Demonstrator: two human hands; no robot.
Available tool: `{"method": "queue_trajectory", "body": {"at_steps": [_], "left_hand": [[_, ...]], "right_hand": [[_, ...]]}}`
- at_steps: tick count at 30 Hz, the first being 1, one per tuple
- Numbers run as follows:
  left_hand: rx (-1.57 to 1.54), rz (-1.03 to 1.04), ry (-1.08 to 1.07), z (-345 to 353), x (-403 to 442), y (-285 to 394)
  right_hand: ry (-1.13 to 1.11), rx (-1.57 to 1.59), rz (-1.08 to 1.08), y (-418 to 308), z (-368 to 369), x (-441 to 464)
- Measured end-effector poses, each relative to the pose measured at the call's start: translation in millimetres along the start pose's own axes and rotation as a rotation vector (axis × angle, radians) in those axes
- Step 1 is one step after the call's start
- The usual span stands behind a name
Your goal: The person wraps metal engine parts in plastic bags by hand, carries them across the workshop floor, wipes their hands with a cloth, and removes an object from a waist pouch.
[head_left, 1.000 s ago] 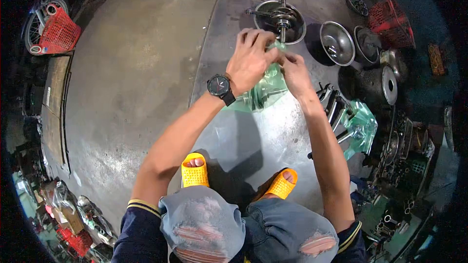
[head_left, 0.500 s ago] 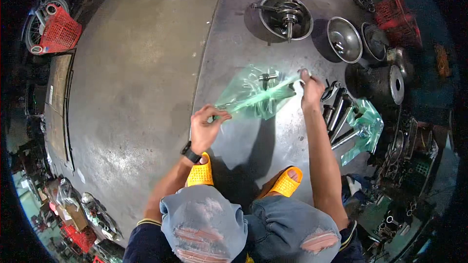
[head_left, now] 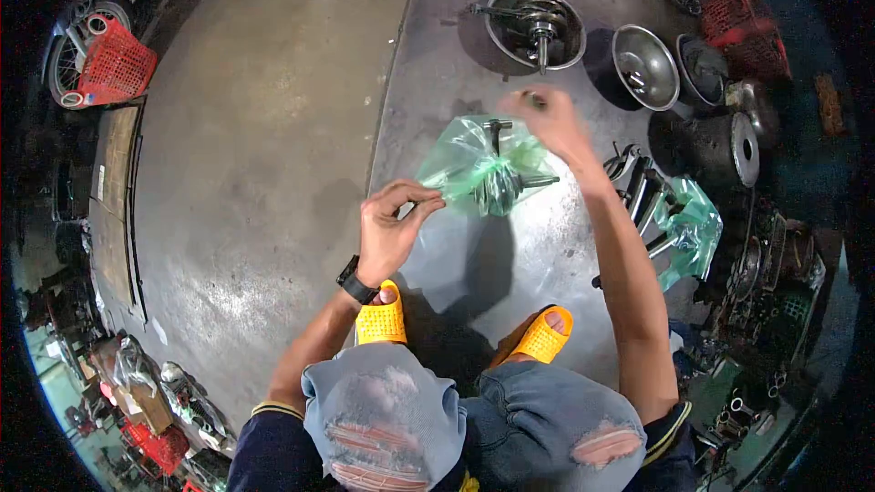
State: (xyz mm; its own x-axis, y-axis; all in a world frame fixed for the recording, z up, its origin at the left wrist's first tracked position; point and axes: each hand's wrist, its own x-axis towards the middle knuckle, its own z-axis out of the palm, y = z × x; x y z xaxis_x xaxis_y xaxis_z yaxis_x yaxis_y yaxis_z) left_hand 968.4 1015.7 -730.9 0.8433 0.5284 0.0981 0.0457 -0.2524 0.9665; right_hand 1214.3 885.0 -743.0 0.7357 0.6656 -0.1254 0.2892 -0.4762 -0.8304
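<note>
A green plastic bag (head_left: 451, 159) is bunched around a metal part (head_left: 499, 187) with shafts, one shaft end pointing up and another to the right. My left hand (head_left: 392, 223), with a black watch at the wrist, pinches the bag's left edge between thumb and fingers. Above the bag's right side is my right hand (head_left: 547, 118), blurred by motion, so its fingers and anything in them cannot be made out. Beyond it a steel bowl (head_left: 581, 47) holds a crankshaft-like part (head_left: 540, 29).
At the right lie metal rods (head_left: 647, 196) partly wrapped in another green bag (head_left: 697, 228). Farther right are a steel bowl with small parts (head_left: 645, 64), a metal cylinder (head_left: 720, 150) and a red basket (head_left: 743, 27). Another red basket (head_left: 118, 64) is at the far left.
My right hand has left the bag's right end and moved up and left. The stretched bag is now gathered around the metal part. My left hand has shifted slightly up and right, still pinching plastic.
</note>
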Motion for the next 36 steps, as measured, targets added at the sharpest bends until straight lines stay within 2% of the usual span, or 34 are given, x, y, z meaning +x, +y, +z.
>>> {"method": "queue_trajectory", "body": {"at_steps": [2, 5, 8, 10, 12, 13, 14, 15, 17, 18, 19, 20, 23, 24, 27, 28, 29, 31, 32, 34, 35, 36], "left_hand": [[0.026, 0.064, -0.031, 3.5, 15.7, 12.7], [0.074, 0.169, -0.070, 7.1, 34.3, 22.4], [-0.297, -0.196, -0.023, 6.7, 35.9, 13.7], [-0.238, -0.256, -0.029, -0.4, 35.9, -0.4], [-0.177, -0.305, -0.049, -1.4, 39.5, -9.8], [-0.147, -0.323, -0.065, 2.5, 43.5, -12.0], [-0.118, -0.342, -0.082, 8.2, 47.9, -14.2], [-0.081, -0.308, -0.110, 17.8, 54.2, -17.0], [-0.006, -0.239, -0.172, 45.1, 69.3, -17.8], [-0.019, -0.135, -0.206, 57.3, 73.2, -12.7], [-0.031, -0.033, -0.242, 67.4, 75.3, -2.4], [-0.026, -0.071, -0.331, 74.4, 73.6, 8.0], [-0.178, -0.021, -0.169, 75.4, 61.5, 6.2], [-0.053, 0.051, -0.051, 72.8, 55.3, -6.1], [0.178, 0.055, -0.215, 60.9, 42.1, -22.6], [0.266, 0.206, -0.151, 64.4, 40.2, -27.1], [0.325, 0.256, -0.124, 66.6, 38.3, -31.5], [0.442, 0.364, -0.066, 67.1, 43.7, -18.3], [0.302, 0.213, -0.105, 69.4, 44.6, -16.8], [0.023, -0.092, -0.183, 74.0, 42.9, -19.4], [-0.020, -0.121, -0.196, 75.3, 44.9, -23.0], [-0.062, -0.153, -0.212, 77.1, 50.0, -28.2]], "right_hand": [[-0.194, -0.225, -0.108, -16.9, 6.2, 11.2], [-0.483, -0.440, -0.157, -14.0, 6.9, 34.8], [-0.282, -0.388, -0.103, -33.0, -1.0, 6.0], [-0.025, -0.353, -0.227, -48.0, -3.9, -41.9], [-0.012, -0.363, -0.296, -46.3, 5.5, -90.3], [-0.095, -0.349, -0.440, -37.1, 9.5, -108.8], [-0.204, -0.301, -0.399, -21.6, 14.9, -116.5], [-0.311, -0.251, -0.351, -10.9, 18.7, -121.1], [-0.069, -0.013, -0.133, -15.1, 23.4, -106.6], [0.064, 0.097, -0.163, -15.7, 26.1, -95.4], [0.045, 0.109, -0.129, -8.4, 29.1, -84.1], [0.028, 0.121, -0.094, 1.4, 32.9, -73.7], [0.014, 0.085, -0.019, -6.9, 21.5, -63.8], [0.007, 0.057, 0.002, -7.1, 17.7, -60.3], [0.015, 0.097, -0.004, -4.0, 19.9, -57.0], [0.012, 0.134, 0.020, -9.7, 21.0, -58.5], [0.009, 0.171, 0.044, -13.4, 21.6, -60.7], [0.222, 0.167, -0.050, -7.8, 25.7, -65.4], [0.330, 0.166, -0.100, -5.6, 27.0, -68.1], [0.464, 0.380, -0.029, -11.8, 21.5, -85.3], [0.527, 0.487, 0.013, -16.0, 18.8, -92.9], [0.523, 0.346, -0.179, -20.7, 19.3, -97.0]]}}
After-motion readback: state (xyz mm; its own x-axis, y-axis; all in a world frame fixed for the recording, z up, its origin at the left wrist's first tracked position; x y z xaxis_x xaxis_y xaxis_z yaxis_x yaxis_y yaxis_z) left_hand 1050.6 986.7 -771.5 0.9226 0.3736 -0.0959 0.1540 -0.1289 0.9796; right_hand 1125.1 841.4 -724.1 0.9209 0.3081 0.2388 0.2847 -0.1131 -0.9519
